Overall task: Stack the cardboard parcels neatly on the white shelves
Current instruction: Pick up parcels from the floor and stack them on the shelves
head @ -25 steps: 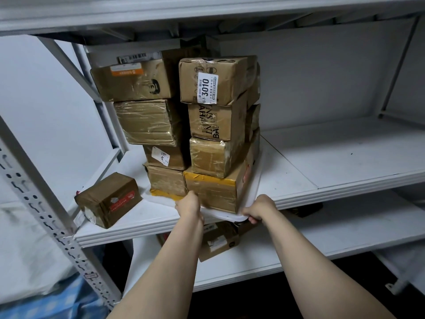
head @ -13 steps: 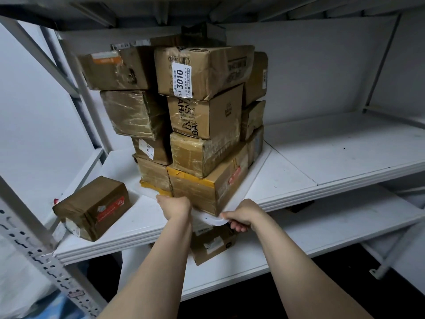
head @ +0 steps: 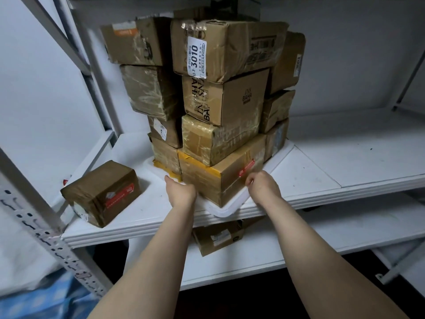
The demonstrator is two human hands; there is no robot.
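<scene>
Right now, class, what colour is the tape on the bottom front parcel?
Yellow tape, seen in the head view.

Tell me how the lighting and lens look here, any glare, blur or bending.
All from the head view: dim, soft light, brightest on the white shelf; tape on the tape-wrapped parcel gives a dull sheen; the 3010 label reads sharp; the wide lens leans the rear posts inward; under the lower shelf it's black.

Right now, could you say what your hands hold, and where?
The left hand and right hand grip the white tray by its rim, beside its near corner.
</scene>
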